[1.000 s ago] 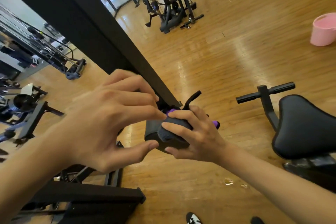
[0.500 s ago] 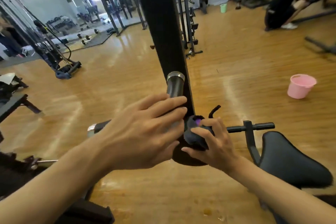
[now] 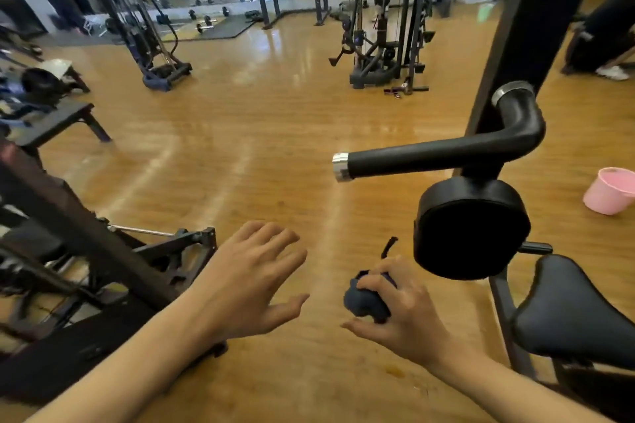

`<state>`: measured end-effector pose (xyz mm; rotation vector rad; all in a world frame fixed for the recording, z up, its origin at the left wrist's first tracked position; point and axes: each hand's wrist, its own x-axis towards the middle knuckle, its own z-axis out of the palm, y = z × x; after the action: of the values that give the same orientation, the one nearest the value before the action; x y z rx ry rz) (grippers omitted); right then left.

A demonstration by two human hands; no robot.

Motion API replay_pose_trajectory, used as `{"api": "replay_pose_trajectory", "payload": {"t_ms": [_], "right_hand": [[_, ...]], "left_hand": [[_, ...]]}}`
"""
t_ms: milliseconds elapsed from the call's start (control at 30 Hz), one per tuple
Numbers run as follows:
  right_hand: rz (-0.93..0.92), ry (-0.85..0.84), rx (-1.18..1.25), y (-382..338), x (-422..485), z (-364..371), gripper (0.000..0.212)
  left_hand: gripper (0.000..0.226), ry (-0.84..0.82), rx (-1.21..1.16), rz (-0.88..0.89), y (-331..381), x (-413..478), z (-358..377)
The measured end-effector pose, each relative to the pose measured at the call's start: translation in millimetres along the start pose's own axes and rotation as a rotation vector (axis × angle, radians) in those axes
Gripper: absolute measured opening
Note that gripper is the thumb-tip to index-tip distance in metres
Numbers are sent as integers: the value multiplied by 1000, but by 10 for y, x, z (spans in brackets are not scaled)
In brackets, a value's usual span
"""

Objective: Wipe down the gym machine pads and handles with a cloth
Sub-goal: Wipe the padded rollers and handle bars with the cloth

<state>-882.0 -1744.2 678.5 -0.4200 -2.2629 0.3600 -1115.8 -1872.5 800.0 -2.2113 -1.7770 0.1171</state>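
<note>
far out to the left of both hands a dark bench [image 3: 51, 120] stands on the wooden floor [image 3: 257, 148]. nearer, a black machine frame [image 3: 86, 244] slants down and passes behind the left forearm. the left hand [image 3: 254, 271] is over the floor, palm down, with its fingers straight and spread wide and its thumb out to the side. it holds nothing and touches nothing.

just to its right, with a strip of bare floor between them, the right hand [image 3: 402, 312] has its fingers curled round a bunched dark blue cloth [image 3: 364, 302]. the wad bulges out on the thumb side, and a thin dark strap [image 3: 388, 247] sticks up above the knuckles. the cloth is in the air, apart from every part of the machine. far ahead of this grip stand cable machines [image 3: 378, 45], blurred.

up and to the right of the grip sits the round black pad [image 3: 470, 227], near the knuckles but not touching them. above the pad, further from the grip, the bent black handle [image 3: 429, 154] reaches leftward to a silver end cap. its other end turns up beside the black upright post [image 3: 536, 27]. right of the gripping hand and about level with it is the black padded seat [image 3: 577, 316]. up and far right of the grip, a pink bucket [image 3: 611, 191] stands on the floor at the edge of view.
</note>
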Motion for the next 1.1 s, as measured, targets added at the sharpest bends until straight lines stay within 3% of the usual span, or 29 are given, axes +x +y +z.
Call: {"api": "replay_pose_trajectory", "payload": {"t_ms": [267, 567, 800, 1100], "right_hand": [[197, -10, 79, -532, 353, 664, 52], [461, 40, 105, -35, 988, 1319, 42], [557, 97, 40, 283, 1440, 1479, 40], [852, 300, -260, 761, 1782, 1395, 40]], "left_hand": [[63, -54, -72, -162, -568, -391, 492], [61, -58, -93, -336, -1150, 42, 921], [63, -19, -118, -229, -1724, 701, 1059], [65, 28, -253, 170, -2139, 1953, 1608]]}}
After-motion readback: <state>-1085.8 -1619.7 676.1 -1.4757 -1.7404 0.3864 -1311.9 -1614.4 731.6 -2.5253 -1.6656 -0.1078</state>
